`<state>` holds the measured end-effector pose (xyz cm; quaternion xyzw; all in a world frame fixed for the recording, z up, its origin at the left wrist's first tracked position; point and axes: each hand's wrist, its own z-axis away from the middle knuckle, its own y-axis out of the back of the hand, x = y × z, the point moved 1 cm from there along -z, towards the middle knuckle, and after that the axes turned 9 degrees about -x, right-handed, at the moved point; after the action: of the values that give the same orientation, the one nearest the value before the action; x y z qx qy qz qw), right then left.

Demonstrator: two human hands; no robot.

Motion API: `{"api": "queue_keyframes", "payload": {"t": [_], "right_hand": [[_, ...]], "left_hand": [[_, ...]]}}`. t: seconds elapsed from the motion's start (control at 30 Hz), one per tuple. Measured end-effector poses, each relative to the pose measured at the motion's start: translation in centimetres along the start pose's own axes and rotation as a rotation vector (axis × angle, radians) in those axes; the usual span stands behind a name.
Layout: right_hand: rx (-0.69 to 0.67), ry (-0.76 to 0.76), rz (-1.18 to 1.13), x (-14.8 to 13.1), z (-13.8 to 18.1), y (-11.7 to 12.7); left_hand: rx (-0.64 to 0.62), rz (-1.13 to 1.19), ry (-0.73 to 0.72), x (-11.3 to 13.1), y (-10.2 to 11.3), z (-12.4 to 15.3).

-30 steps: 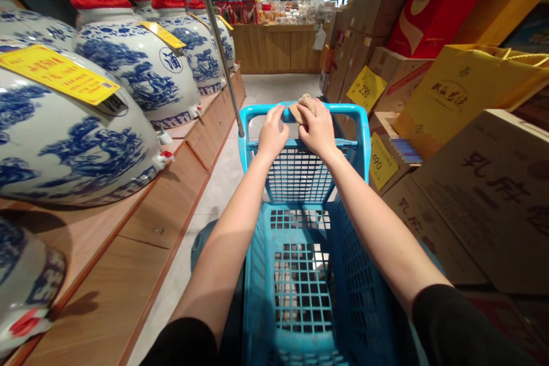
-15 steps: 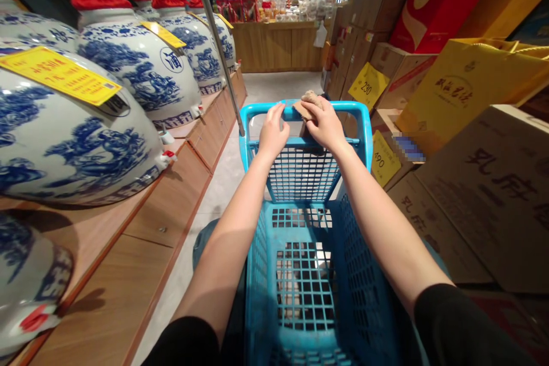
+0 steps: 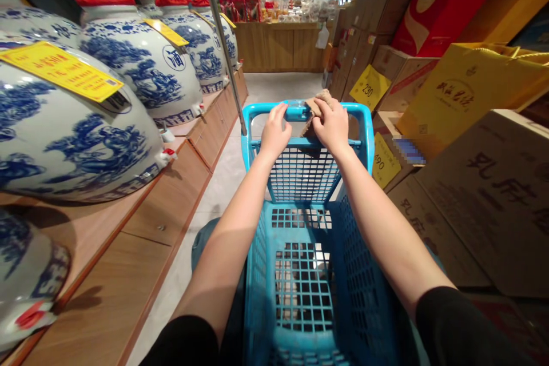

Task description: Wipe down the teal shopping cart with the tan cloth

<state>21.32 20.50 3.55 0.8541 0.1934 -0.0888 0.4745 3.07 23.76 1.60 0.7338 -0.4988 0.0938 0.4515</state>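
A blue plastic shopping cart point(image 3: 364, 143) stands in front of me in a store aisle. My left hand point(image 3: 275, 132) is closed over the cart's far top rim. My right hand point(image 3: 332, 123) presses a crumpled brown cloth point(image 3: 317, 104) against the same rim just to the right, its fingers curled round the cloth. The two hands sit close together, a few centimetres apart. Both forearms reach out over the cart's mesh basket.
Large blue-and-white ceramic jars point(image 3: 141, 71) with red cloth tops and yellow tags line a wooden shelf point(image 3: 171, 183) on the left. A metal pole point(image 3: 225, 51) leans there. Cardboard boxes point(image 3: 484, 200), a yellow bag point(image 3: 467, 91) and price signs crowd the right. A wooden counter point(image 3: 278, 46) stands ahead.
My right hand with the cloth has slid a little to the right along the cart's rim. The left hand keeps its place on the rim.
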Motion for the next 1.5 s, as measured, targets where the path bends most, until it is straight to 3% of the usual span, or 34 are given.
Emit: {"api": "queue_keyframes", "payload": {"t": [0.1, 0.23, 0.47, 0.67, 0.87, 1.07, 1.27, 1.5], "right_hand": [[0.009, 0.037, 0.033, -0.2, 0.1, -0.3], [-0.089, 0.166, 0.012, -0.8, 0.1, -0.2], [-0.005, 0.013, -0.078, 0.2, -0.1, -0.1], [-0.113, 0.149, -0.013, -0.9, 0.1, 0.0], [-0.055, -0.006, 0.001, 0.1, -0.1, 0.3], [-0.112, 0.145, 0.001, -1.1, 0.2, -0.2], [-0.007, -0.007, -0.063, 0.6, -0.2, -0.1], [-0.08, 0.09, 0.001, -0.8, 0.1, -0.1]], "left_hand": [[0.005, 0.006, -0.005, 0.0, 0.0, 0.0], [0.004, -0.002, -0.004, 0.0, 0.1, 0.0], [-0.003, 0.007, 0.009, 0.3, 0.2, 0.1], [-0.003, 0.01, 0.008, 0.2, 0.2, 0.1], [0.002, 0.0, 0.003, 0.1, 0.1, 0.0], [-0.001, -0.024, 0.002, 0.1, 0.1, 0.0], [0.013, 0.0, -0.006, 0.2, 0.1, 0.0], [0.001, -0.016, -0.001, 0.0, 0.1, 0.0]]}}
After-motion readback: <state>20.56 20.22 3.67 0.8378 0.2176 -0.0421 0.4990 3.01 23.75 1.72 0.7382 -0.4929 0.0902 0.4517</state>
